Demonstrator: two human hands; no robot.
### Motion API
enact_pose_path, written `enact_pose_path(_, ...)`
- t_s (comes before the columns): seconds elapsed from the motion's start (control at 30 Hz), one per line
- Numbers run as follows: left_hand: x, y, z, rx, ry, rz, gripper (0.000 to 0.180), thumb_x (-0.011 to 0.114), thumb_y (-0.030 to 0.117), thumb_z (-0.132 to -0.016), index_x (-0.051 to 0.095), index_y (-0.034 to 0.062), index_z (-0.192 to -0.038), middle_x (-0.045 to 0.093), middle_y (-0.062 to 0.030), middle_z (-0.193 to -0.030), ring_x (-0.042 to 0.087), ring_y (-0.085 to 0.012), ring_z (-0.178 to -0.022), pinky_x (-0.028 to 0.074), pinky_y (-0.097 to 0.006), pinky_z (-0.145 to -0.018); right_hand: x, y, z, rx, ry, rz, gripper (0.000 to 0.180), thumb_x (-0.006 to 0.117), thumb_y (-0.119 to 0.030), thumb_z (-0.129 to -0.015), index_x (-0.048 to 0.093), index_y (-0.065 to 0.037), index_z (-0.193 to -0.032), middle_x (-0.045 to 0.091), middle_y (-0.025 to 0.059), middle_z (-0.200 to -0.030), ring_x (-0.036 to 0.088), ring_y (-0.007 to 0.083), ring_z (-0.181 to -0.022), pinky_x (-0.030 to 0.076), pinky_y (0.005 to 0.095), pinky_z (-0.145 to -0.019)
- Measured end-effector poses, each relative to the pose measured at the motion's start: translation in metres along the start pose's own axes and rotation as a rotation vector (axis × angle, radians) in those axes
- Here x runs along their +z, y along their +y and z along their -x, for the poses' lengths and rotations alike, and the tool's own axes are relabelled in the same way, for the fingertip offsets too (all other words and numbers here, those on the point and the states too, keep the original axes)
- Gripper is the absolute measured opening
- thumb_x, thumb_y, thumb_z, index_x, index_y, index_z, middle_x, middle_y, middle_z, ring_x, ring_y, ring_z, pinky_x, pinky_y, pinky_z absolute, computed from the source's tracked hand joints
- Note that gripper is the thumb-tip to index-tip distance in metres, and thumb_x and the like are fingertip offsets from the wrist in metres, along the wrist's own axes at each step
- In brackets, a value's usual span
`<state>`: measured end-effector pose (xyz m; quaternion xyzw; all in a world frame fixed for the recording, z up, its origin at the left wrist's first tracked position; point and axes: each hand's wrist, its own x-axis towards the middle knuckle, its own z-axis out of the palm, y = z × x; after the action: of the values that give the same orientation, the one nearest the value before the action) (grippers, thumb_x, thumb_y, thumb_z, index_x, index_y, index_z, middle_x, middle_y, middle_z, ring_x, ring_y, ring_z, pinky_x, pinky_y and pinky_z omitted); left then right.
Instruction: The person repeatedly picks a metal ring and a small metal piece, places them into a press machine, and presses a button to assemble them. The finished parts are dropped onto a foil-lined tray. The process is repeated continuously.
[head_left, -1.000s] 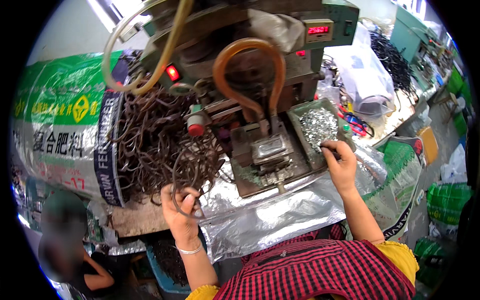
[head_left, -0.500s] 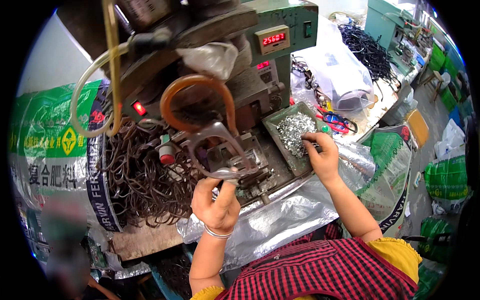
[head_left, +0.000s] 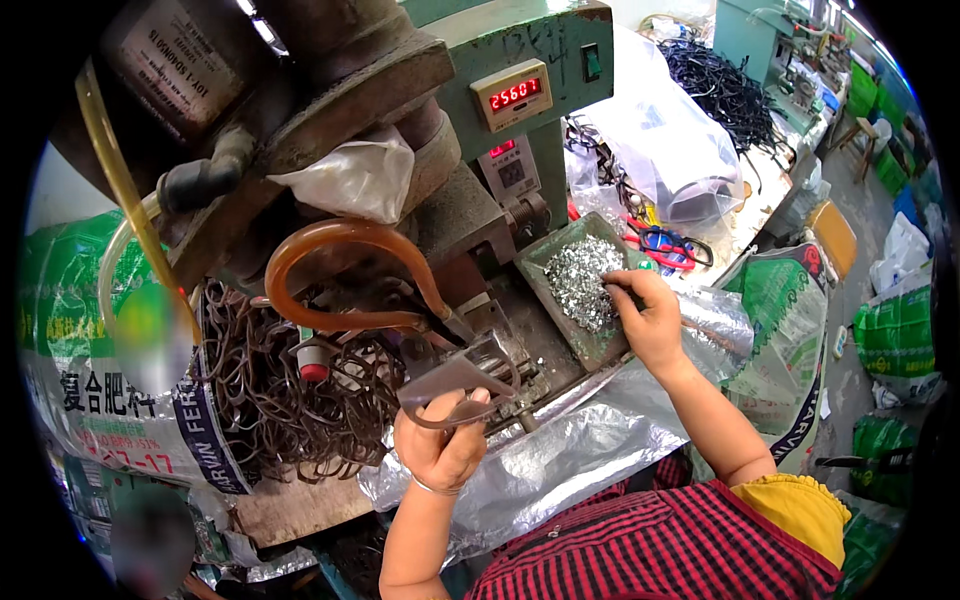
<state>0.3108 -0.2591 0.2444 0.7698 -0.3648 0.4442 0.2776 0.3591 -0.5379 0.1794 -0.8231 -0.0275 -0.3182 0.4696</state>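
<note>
My left hand (head_left: 440,445) is closed, pinching a curved, brownish-grey, see-through strap (head_left: 462,385) that loops up in front of the press machine (head_left: 455,195). The strap's loop hangs beside the small metal fixture (head_left: 515,350) at the machine's base; whether they touch I cannot tell. Over the far right corner of the work area, my right hand (head_left: 650,315) rests its pinched fingertips at the edge of a pile of small shiny silver pieces (head_left: 582,275). These lie in a green metal tray (head_left: 607,347). Anything between those fingertips is too small to make out.
A thick orange-brown tube (head_left: 285,275) curves before the machine. Dark brown straps (head_left: 290,400) heap at left, near a red-tipped button (head_left: 313,365). Silver sheeting (head_left: 560,450) covers the near edge. Scissors with red handles (head_left: 675,250) lie beyond the tray.
My left hand has drawn the strap down, nearer to me and off from the orange tube. My right hand stays at the silver pieces. The view has shifted slightly.
</note>
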Motion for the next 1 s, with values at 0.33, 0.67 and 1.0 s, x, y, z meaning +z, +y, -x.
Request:
enact_pose_path(0.33,0.012,-0.003,0.006,-0.006,0.067,0.018,0.043,0.061,0.001,-0.088,0.063,0.0228,-0.125,0.069,-0.0083,-0.099,0.060,-0.0214,-0.077,0.042,-0.031,-0.064,-0.003,-0.004,-0.027,0.139,-0.082,-0.150,0.011,0.069,-0.004,-0.085,0.071,-0.002,-0.096,0.069,0.0094,-0.088,0.065,0.0209,-0.082,0.050,0.0310,-0.076)
enact_pose_path(0.67,0.010,-0.017,0.040,-0.086,-0.006,0.132,0.024,0.072,0.001,-0.074,0.071,0.0111,-0.096,0.070,-0.0108,-0.096,0.053,-0.0181,-0.060,0.036,-0.029,-0.054,0.017,-0.012,-0.020,-0.208,-0.160,0.216,0.012,0.067,-0.002,-0.080,0.069,-0.005,-0.091,0.067,0.0130,-0.093,0.062,0.0335,-0.091,0.049,0.0422,-0.078)
enact_pose_path(1.0,-0.056,0.033,0.034,-0.207,0.098,-0.339,0.024,0.070,-0.001,-0.074,0.071,0.0094,-0.096,0.066,-0.0164,-0.115,0.062,-0.0234,-0.082,0.049,-0.032,-0.075,0.035,-0.005,-0.018,-0.478,-0.213,0.322,0.023,0.061,0.003,-0.076,0.064,0.002,-0.098,0.064,0.0186,-0.115,0.058,0.0375,-0.112,0.047,0.0427,-0.095)
